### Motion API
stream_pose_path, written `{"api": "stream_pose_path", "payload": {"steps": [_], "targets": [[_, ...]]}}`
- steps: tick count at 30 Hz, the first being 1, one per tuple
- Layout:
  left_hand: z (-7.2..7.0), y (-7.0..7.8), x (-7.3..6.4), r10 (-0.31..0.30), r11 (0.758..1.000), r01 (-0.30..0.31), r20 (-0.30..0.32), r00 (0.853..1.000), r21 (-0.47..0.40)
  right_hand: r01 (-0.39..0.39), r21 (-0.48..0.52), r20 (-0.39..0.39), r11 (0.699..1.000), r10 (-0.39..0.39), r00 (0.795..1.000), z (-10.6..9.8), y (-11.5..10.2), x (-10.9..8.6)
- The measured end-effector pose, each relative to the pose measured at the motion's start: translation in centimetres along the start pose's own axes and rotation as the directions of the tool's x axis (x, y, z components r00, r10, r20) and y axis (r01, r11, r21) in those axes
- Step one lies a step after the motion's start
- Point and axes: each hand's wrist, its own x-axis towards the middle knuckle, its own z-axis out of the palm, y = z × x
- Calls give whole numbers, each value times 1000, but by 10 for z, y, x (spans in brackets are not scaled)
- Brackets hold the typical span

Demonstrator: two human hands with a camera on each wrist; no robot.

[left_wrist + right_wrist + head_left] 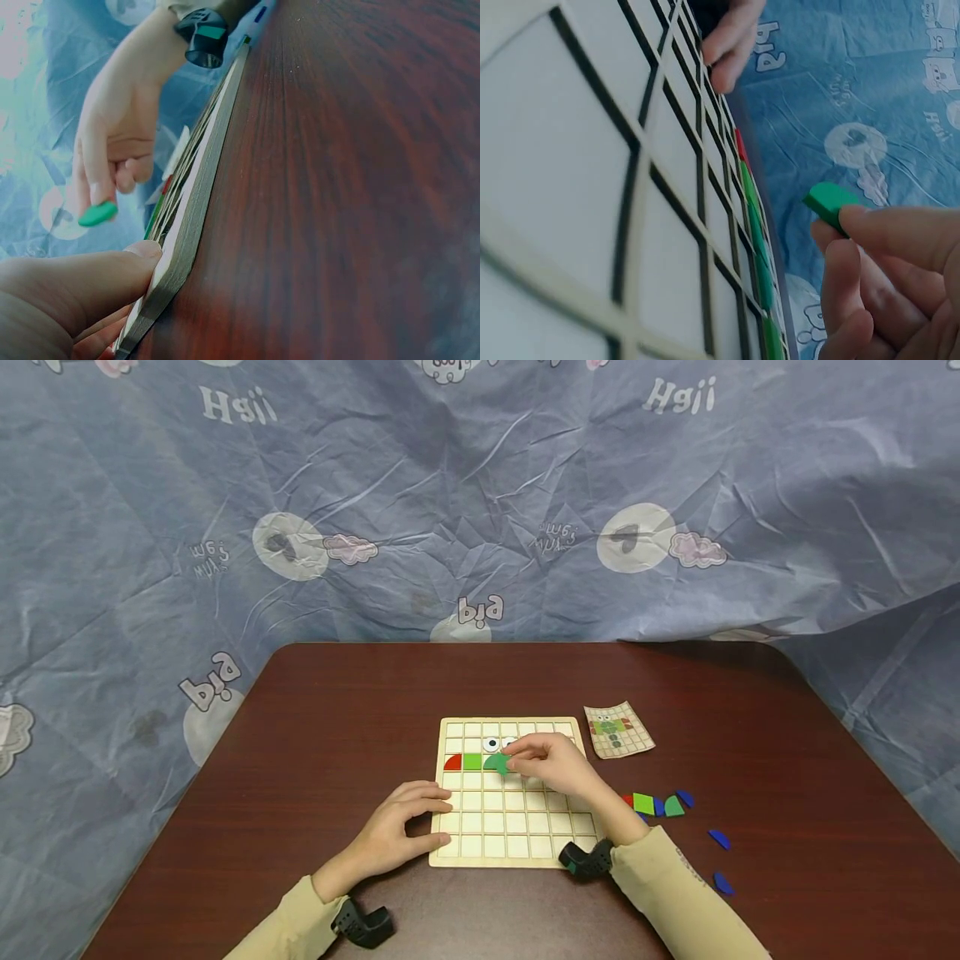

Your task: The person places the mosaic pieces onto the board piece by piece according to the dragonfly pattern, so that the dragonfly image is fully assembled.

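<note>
Pinching a green piece (829,202) just off a board (493,822)

The right hand (553,766) is holding the green piece between thumb and fingertip, its lower fingers curling inward. The piece is hovering close to the board without touching it, near a row of laid shapes. The left hand (393,833) is gripping nothing that shows; its fingers are stretching out loosely, wide from the thumb, and the tips are resting on the board's left edge.

From left to right in that row, 1 red piece (453,763), 1 light green square (472,762) and 1 dark green piece (491,763) are lying side by side. Above them, 1 eye disc (491,743) is showing whole, while a 2nd is hiding partly behind the right hand.

Beside the board's upper right, a gridded card (622,732) is lying on the table (360,710). Loose shapes are lying nearer the right forearm: a green square (643,803), a green quarter (673,807), several blue pieces (685,797) and a red shape (627,799), partly covered. 2 of the blue pieces are lying well apart from that cluster. Behind the table, a printed cloth (450,485) is hanging in wrinkles.
</note>
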Motion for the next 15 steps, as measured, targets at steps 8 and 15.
{"api": "stream_pose_path", "payload": {"steps": [8, 15], "targets": [[1, -2, 0, 1, 1000, -1, 3, 1000, -4, -90, -61, -63, 994, 86, 994, 19, -4, 2], [0, -1, 0, -9, 1000, 9, 5, 1000, -5, -74, -153, -68, 985, 64, 996, 22, 1, 4]]}}
